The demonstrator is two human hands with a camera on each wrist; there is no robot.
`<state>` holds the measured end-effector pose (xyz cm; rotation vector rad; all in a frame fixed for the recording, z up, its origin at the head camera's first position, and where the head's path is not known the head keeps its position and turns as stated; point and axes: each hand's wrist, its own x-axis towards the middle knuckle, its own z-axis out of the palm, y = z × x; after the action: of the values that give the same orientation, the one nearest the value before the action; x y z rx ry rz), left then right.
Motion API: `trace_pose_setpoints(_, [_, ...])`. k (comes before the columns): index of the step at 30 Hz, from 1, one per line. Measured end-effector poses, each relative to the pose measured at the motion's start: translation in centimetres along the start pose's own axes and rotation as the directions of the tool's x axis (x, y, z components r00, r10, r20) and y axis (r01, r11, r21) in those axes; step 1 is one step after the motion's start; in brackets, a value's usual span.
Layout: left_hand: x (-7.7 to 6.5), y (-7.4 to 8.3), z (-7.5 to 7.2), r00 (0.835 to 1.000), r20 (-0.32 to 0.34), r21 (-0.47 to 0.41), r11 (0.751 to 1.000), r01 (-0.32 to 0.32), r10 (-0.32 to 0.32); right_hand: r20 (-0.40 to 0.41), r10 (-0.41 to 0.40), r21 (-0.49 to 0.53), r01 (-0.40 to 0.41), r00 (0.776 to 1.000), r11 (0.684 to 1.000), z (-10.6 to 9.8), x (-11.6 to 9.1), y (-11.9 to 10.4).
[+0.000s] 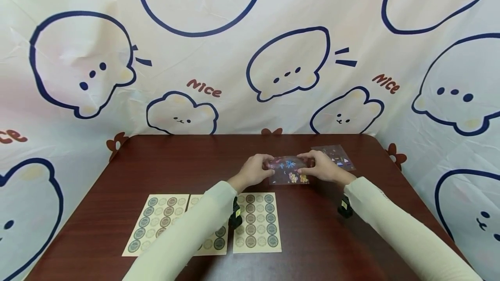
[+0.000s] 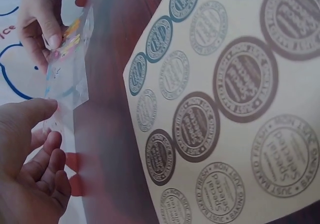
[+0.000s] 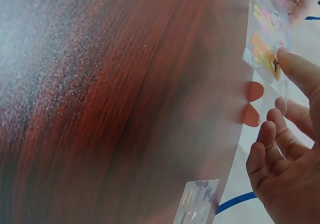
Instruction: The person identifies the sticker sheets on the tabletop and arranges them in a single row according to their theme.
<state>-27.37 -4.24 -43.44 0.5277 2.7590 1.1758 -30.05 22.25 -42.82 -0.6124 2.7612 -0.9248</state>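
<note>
Between both hands is a clear sheet of colourful cartoon stickers [image 1: 290,171], held up off the dark table. My left hand [image 1: 254,171] pinches its left edge between thumb and forefinger. At the opposite edge, my right hand [image 1: 322,166] pinches it the same way. In the left wrist view the sheet [image 2: 70,84] looks see-through, with yellow and pink figures near the far hand. The right wrist view shows an orange and yellow pony-like figure on the sheet [image 3: 265,49], beside my right thumb.
A second transparent sticker sheet [image 1: 339,158] lies behind my right hand. Several cream sheets of round labels [image 1: 258,222] lie at the front left, partly under my left forearm. The wooden table [image 1: 187,155] meets a cartoon-printed curtain [image 1: 230,68] at the back.
</note>
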Motion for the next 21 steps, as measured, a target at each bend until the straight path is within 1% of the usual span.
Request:
trace_pose_setpoints(7, [-0.3, 0.8, -0.4, 1.000, -0.003, 0.000, 1.000, -0.021, 0.021, -0.017, -0.008, -0.007, 0.008, 1.000, 1.000, -0.3, -0.6, -0.2])
trace_pose_setpoints(14, [-0.6, 1.2, -0.5, 1.000, -0.001, 0.001, 1.000, -0.028, 0.028, -0.016, -0.013, 0.001, 0.013, 1.000, 1.000, -0.6, -1.3, -0.5])
trace_pose_setpoints(21, [-1.1, 1.6, -0.7, 0.999, 0.007, -0.002, 0.999, -0.052, 0.052, -0.018, -0.022, -0.004, 0.022, 1.000, 1.000, -0.6, -2.0, -0.5])
